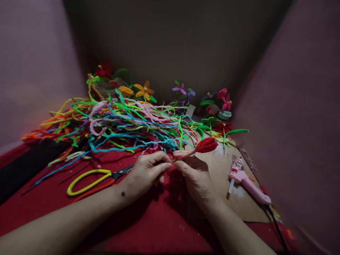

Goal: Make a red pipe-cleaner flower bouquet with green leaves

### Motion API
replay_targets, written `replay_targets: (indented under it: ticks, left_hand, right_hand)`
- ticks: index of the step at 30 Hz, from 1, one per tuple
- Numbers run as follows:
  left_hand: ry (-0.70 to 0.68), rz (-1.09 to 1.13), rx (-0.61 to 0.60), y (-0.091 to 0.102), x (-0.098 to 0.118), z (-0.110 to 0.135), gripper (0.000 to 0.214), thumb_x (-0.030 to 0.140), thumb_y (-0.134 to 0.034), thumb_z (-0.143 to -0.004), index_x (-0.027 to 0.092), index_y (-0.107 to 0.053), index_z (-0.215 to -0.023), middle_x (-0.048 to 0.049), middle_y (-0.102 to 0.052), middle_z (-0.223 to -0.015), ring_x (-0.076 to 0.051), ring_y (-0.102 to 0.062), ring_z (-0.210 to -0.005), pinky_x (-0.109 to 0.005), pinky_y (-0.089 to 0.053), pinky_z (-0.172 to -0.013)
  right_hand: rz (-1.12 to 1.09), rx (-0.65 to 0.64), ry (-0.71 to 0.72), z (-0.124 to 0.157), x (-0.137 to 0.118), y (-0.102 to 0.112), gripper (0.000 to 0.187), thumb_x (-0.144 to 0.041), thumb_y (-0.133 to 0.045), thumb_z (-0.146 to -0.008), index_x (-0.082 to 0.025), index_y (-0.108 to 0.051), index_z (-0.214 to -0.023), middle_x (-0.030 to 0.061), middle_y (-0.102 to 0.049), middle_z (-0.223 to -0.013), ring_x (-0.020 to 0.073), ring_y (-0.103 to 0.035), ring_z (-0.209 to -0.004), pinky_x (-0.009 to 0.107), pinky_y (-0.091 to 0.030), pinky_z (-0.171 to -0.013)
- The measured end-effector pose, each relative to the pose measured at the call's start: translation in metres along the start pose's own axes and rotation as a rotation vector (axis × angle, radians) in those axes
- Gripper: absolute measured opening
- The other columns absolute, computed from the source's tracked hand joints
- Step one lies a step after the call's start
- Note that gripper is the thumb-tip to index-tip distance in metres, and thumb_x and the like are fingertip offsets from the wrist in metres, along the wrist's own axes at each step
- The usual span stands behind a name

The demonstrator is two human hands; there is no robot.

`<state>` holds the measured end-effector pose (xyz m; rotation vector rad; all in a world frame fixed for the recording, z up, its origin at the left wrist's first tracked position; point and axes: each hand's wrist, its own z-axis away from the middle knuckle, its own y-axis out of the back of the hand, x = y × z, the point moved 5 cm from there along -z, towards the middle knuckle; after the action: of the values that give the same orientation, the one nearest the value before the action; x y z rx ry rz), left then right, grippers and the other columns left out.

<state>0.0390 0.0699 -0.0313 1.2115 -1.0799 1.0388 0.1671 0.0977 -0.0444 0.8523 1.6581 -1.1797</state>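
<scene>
A red pipe-cleaner flower bud on a thin stem points to the right, above the table. My right hand pinches its stem between thumb and fingers. From the other side, my left hand grips the stem's green end with thumb and forefinger. Both hands meet over the red cloth, fingertips nearly touching. Scissors with yellow and red handles lie beside my left wrist, their blades partly hidden behind that hand. A large heap of coloured pipe cleaners spreads just beyond my hands.
On a brown board at the right lies a pink glue gun with its cord trailing forward. Finished flowers, such as an orange flower and a pink flower, stand at the back. A black strip lies at the left.
</scene>
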Motion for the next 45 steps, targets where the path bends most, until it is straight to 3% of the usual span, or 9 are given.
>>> replay_targets:
  ticks: [7, 12, 16, 19, 26, 31, 36, 40, 45]
  left_hand:
    - [0.128, 0.363, -0.233, -0.01, -0.006, -0.002, 0.019, 0.029, -0.057, -0.078, 0.014, -0.054, -0.067, 0.0038, -0.053, -0.042, -0.006, -0.044, -0.03, -0.014, -0.036, -0.032]
    - [0.19, 0.519, -0.373, -0.016, -0.01, -0.001, 0.022, 0.028, -0.055, -0.08, 0.012, -0.055, -0.065, 0.0014, -0.057, -0.048, -0.006, -0.045, -0.027, -0.014, -0.034, -0.025]
    - [0.219, 0.627, -0.484, -0.019, -0.011, 0.001, 0.023, 0.027, -0.053, -0.081, 0.01, -0.057, -0.066, 0.0002, -0.059, -0.051, -0.004, -0.043, -0.025, -0.012, -0.03, -0.023]
    - [0.209, 0.649, -0.518, -0.018, -0.01, 0.002, 0.022, 0.026, -0.052, -0.082, 0.01, -0.057, -0.067, -0.0003, -0.06, -0.05, -0.004, -0.042, -0.024, -0.011, -0.029, -0.023]
    - [0.274, 0.692, -0.53, -0.017, -0.014, 0.003, 0.019, 0.027, -0.049, -0.085, 0.014, -0.055, -0.072, 0.006, -0.049, -0.037, -0.005, -0.035, -0.021, -0.013, -0.031, -0.023]
    - [0.233, 0.669, -0.528, -0.018, -0.013, 0.001, 0.02, 0.028, -0.049, -0.084, 0.014, -0.054, -0.072, 0.003, -0.057, -0.048, -0.006, -0.04, -0.023, -0.015, -0.034, -0.023]
    - [0.131, 0.361, -0.312, -0.012, -0.008, -0.002, 0.019, 0.03, -0.051, -0.083, 0.013, -0.055, -0.076, 0.0011, -0.06, -0.057, -0.008, -0.055, -0.042, -0.017, -0.045, -0.043]
    - [0.102, 0.119, -0.105, -0.005, -0.007, -0.002, 0.009, 0.023, -0.059, -0.075, 0.015, -0.055, -0.076, 0.0062, -0.053, -0.047, -0.005, -0.047, -0.039, -0.013, -0.034, -0.038]
    - [0.133, 0.183, -0.114, -0.007, -0.015, -0.002, 0.014, 0.026, -0.056, -0.076, 0.015, -0.055, -0.068, 0.0052, -0.052, -0.042, -0.005, -0.043, -0.035, -0.015, -0.033, -0.037]
  right_hand:
    - [-0.058, -0.016, -0.03, 0.0, 0.002, 0.001, 0.013, -0.023, -0.068, -0.068, -0.023, -0.072, -0.08, 0.0014, -0.067, -0.083, 0.0172, -0.058, -0.077, 0.03, -0.043, -0.074]
    - [-0.188, -0.046, -0.136, -0.002, 0.005, -0.002, 0.016, -0.022, -0.07, -0.063, -0.023, -0.073, -0.079, 0.0026, -0.068, -0.078, 0.0177, -0.059, -0.072, 0.031, -0.045, -0.069]
    - [-0.202, -0.123, -0.057, 0.0, -0.003, -0.008, 0.011, -0.019, -0.067, -0.065, -0.023, -0.073, -0.073, 0.0041, -0.067, -0.089, 0.0227, -0.057, -0.093, 0.036, -0.044, -0.082]
    - [-0.175, -0.139, -0.029, 0.001, -0.004, -0.008, 0.011, -0.018, -0.066, -0.068, -0.024, -0.073, -0.073, 0.0035, -0.066, -0.092, 0.0226, -0.057, -0.095, 0.038, -0.043, -0.085]
    - [-0.11, -0.149, -0.026, 0.0, -0.003, -0.005, 0.014, -0.017, -0.064, -0.072, -0.022, -0.073, -0.081, 0.0052, -0.065, -0.097, 0.0225, -0.057, -0.096, 0.036, -0.043, -0.084]
    - [-0.064, -0.093, 0.003, -0.001, -0.003, -0.001, 0.011, -0.02, -0.065, -0.072, -0.021, -0.073, -0.079, 0.0053, -0.065, -0.097, 0.0222, -0.056, -0.097, 0.035, -0.043, -0.085]
    - [-0.072, 0.018, -0.06, -0.003, 0.004, 0.004, 0.007, -0.021, -0.068, -0.071, -0.018, -0.072, -0.075, 0.0026, -0.067, -0.085, 0.0132, -0.058, -0.074, 0.025, -0.045, -0.068]
    - [-0.053, 0.059, -0.119, -0.004, 0.01, 0.003, 0.009, -0.024, -0.069, -0.07, -0.017, -0.071, -0.076, -0.0003, -0.065, -0.072, 0.0087, -0.054, -0.062, 0.02, -0.042, -0.058]
    - [-0.049, 0.062, -0.172, -0.004, 0.013, 0.002, 0.012, -0.027, -0.07, -0.069, -0.015, -0.069, -0.074, -0.0036, -0.059, -0.058, 0.0059, -0.048, -0.052, 0.018, -0.039, -0.052]
